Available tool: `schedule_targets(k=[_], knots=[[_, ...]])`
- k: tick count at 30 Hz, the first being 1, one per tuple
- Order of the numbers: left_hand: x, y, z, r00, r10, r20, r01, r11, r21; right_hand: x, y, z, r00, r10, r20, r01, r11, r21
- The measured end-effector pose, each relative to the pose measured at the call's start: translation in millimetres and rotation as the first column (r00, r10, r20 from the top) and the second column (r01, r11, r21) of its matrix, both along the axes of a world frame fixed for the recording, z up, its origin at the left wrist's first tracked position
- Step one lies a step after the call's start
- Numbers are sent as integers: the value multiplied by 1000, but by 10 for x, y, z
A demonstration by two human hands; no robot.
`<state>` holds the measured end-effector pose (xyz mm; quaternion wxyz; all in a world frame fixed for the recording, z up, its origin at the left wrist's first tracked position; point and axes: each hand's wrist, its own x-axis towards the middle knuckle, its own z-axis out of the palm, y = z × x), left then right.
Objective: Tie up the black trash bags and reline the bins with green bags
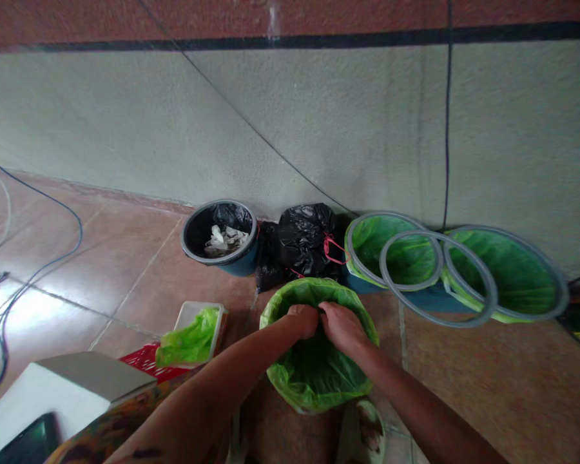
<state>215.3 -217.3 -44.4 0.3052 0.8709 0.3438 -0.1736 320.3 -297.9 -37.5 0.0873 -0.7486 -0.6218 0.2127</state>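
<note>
A translucent green bin liner stands spread in a round shape in front of me, its edge folded outward all around. Whatever holds it up underneath is covered. Both hands reach into its mouth, close together near the far side. My left hand is closed with the knuckles up. My right hand is curled right beside it, fingertips pointing inward. The fingertips of both are mostly hidden, and I cannot make out what they pinch.
Along the wall stand a bin with a black liner, black tied bags and two green-lined bins. A loose grey ring lies across them. At left are a plastic container with green bags, a white box and cables.
</note>
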Motion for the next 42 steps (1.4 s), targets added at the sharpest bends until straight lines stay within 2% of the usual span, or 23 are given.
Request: schedule_targets(k=[1, 3, 5, 7, 11, 15, 19, 24, 26, 28, 31, 33, 36, 39, 42], knots=[[-6, 13, 100, 999, -47, -11, 47, 998, 32, 54, -12, 73, 999, -32, 19, 31, 999, 42], [-28, 50, 274, 996, -67, 60, 58, 989, 135, 184, -20, 193, 991, -115, 67, 102, 979, 179], [-58, 105, 378, 973, -27, 230, -34, 965, 259, 307, 5, 238, 978, -177, 106, 139, 945, 298], [-85, 176, 392, 934, -34, 356, -98, 933, 346, 386, 60, 191, 973, -195, 123, 147, 936, 321], [-96, 346, 264, 945, -96, 313, -29, 928, 372, 400, 183, -52, 981, -178, 72, 161, 966, 201], [-73, 491, 177, 981, -67, 180, 7, 948, 318, 384, 232, -208, 984, -178, 21, 177, 982, 69], [-72, 554, 137, 993, -61, 102, 34, 968, 250, 441, 237, -198, 989, -145, 44, 147, 988, -56], [-76, 611, 98, 997, -61, 49, 50, 979, 198, 501, 254, -52, 990, -115, 82, 132, 959, -250], [-96, 638, 139, 995, -38, 92, 19, 980, 200, 465, 288, 34, 980, -130, 150, 161, 963, -216], [-149, 636, 222, 985, 27, 172, -69, 968, 240, 388, 348, 106, 970, -142, 199, 163, 982, -90], [-312, 519, 353, 957, 192, 217, -247, 932, 266, 251, 469, 132, 989, -34, 147, 31, 999, 23], [-462, 371, 382, 936, 324, 141, -350, 902, 252, 196, 542, 94, 995, 34, 96, -32, 999, -16], [-658, 159, 308, 896, 444, -13, -431, 876, 218, 199, 598, 29, 996, 33, 80, -25, 995, -97], [-707, 118, 212, 887, 458, -53, -438, 873, 215, 245, 547, 27, 995, 29, 99, -16, 991, -133], [-632, 255, 218, 924, 378, -60, -357, 907, 223, 248, 341, 47, 988, -70, 138, 97, 976, -193]])
